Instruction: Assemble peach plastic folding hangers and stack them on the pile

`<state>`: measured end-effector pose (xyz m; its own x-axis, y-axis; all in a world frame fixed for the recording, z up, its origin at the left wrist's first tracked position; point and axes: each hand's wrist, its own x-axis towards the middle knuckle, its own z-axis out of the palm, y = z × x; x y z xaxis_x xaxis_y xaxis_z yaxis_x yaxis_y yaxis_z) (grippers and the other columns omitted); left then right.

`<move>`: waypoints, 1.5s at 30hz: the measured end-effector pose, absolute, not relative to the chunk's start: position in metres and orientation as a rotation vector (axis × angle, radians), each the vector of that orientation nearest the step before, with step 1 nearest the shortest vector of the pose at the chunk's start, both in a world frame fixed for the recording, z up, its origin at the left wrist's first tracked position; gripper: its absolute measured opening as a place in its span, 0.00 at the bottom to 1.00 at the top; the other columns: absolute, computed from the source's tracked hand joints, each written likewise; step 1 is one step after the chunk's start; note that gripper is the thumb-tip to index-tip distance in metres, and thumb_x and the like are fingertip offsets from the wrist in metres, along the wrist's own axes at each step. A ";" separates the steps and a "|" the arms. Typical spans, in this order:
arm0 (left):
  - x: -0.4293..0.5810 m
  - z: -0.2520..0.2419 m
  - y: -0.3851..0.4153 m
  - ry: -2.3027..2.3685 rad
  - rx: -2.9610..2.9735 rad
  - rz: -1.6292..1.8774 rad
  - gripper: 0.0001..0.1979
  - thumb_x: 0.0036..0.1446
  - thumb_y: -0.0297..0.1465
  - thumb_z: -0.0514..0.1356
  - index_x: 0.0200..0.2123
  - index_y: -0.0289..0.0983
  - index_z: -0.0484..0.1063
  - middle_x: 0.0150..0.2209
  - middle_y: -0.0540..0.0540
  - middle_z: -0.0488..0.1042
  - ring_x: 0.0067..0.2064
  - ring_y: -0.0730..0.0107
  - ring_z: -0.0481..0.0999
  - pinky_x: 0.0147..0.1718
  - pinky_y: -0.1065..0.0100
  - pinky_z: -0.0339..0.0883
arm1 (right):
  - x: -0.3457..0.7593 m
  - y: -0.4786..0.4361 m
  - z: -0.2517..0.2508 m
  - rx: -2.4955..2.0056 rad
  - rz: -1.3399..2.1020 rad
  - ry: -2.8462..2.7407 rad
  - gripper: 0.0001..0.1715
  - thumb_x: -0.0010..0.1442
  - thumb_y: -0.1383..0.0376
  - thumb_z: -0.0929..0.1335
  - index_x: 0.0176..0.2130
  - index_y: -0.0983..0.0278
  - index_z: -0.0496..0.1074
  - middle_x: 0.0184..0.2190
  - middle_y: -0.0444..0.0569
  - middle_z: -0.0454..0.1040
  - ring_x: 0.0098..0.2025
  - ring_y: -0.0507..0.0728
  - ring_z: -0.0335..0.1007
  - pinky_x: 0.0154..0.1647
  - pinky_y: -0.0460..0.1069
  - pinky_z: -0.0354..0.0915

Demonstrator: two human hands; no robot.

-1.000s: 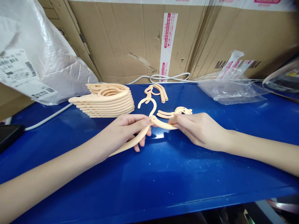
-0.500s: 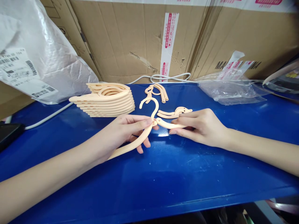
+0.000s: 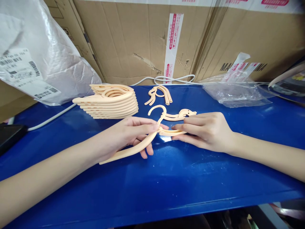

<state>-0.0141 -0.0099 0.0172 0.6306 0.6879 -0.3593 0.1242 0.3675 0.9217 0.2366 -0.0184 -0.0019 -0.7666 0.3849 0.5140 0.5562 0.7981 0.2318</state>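
Between thumb and fingers, my left hand (image 3: 134,132) pinches a cream plastic folding hanger at its joint. The hanger's hook (image 3: 165,111) rises above that hand, and one curved arm (image 3: 130,152) slants down to the left below it. My right hand (image 3: 208,130) is closed on the other curved arm (image 3: 168,133), whose inner end meets the joint; the left fingertips partly cover that spot, so I cannot tell whether it is fastened. Just behind my right hand lie loose cream hanger parts (image 3: 175,117), two of them curved strips.
A stack of cream hanger pieces (image 3: 109,108) stands left on the blue table (image 3: 166,187). More hanger parts (image 3: 168,95) lie at the back middle. Behind are cardboard boxes (image 3: 133,38), a white cable (image 3: 175,80), a clear plastic bag (image 3: 234,95) and a silvery package (image 3: 59,70).
The right arm of the hanger has come left against the joint, closing the small gap. The hook has shifted slightly right and down, and the left hand has moved a little right.
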 end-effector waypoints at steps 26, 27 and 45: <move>-0.015 0.016 -0.012 0.882 1.197 0.473 0.15 0.62 0.34 0.60 0.50 0.37 0.76 0.21 0.46 0.78 0.23 0.74 0.76 0.21 0.79 0.72 | 0.231 -0.023 -0.001 -0.604 -0.718 -2.508 0.16 0.66 0.55 0.65 0.40 0.61 0.78 0.19 0.38 0.69 0.19 0.47 0.64 0.22 0.46 0.56; -0.015 0.016 -0.011 0.880 1.178 0.487 0.14 0.62 0.34 0.61 0.50 0.37 0.77 0.21 0.46 0.77 0.22 0.74 0.76 0.20 0.80 0.72 | 0.231 -0.022 -0.001 -0.611 -0.705 -2.506 0.16 0.66 0.55 0.65 0.39 0.62 0.78 0.19 0.38 0.70 0.20 0.46 0.65 0.22 0.46 0.57; -0.015 0.016 -0.007 0.897 1.172 0.499 0.12 0.59 0.36 0.63 0.43 0.38 0.80 0.20 0.48 0.75 0.23 0.71 0.76 0.20 0.77 0.73 | 0.231 -0.020 0.000 -0.641 -0.770 -2.527 0.18 0.69 0.58 0.62 0.41 0.64 0.76 0.26 0.43 0.75 0.27 0.49 0.70 0.31 0.46 0.62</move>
